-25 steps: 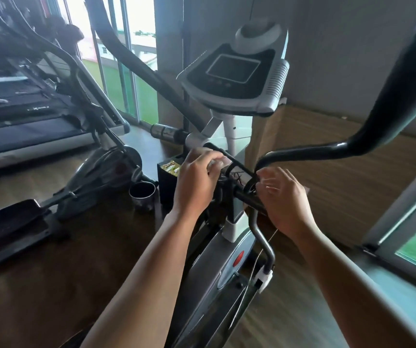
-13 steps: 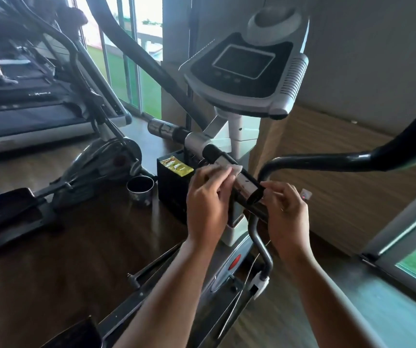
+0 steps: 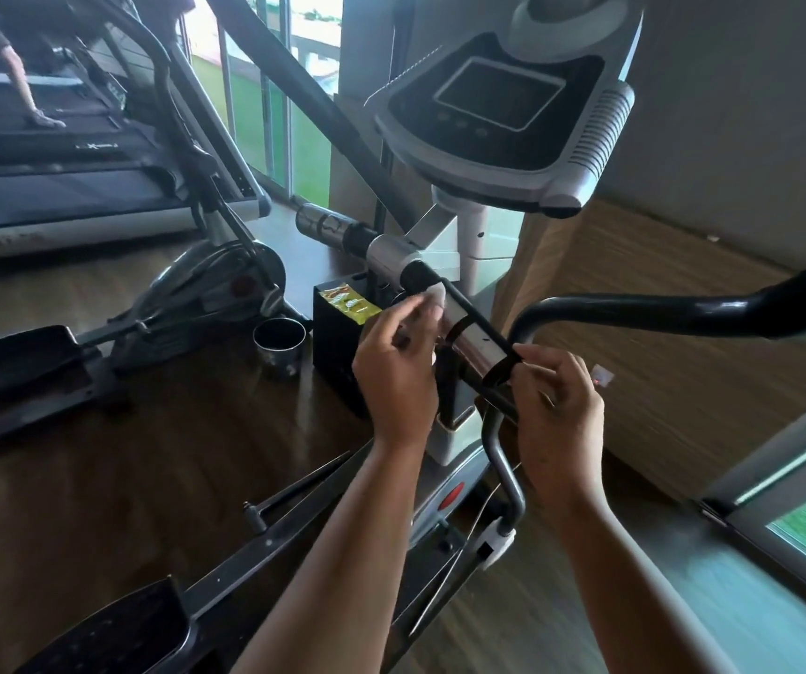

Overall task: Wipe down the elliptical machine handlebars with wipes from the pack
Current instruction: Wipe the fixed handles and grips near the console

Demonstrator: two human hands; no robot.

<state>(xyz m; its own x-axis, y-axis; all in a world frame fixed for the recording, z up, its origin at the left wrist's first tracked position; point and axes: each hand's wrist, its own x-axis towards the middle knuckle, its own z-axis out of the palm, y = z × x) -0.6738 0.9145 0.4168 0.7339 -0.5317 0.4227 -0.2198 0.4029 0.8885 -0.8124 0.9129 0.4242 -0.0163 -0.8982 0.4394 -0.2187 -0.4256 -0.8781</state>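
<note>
Fingers (image 3: 421, 309) of the left hand (image 3: 398, 377), blurred, half hide the wipe (image 3: 439, 295).

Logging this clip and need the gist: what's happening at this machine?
A person is wiping an elliptical's short handlebar. The left hand pinches a white wipe against the bar's far end, while the right hand grips its near end. The yellow-green wipe pack sits on a black box beside the machine.
</note>
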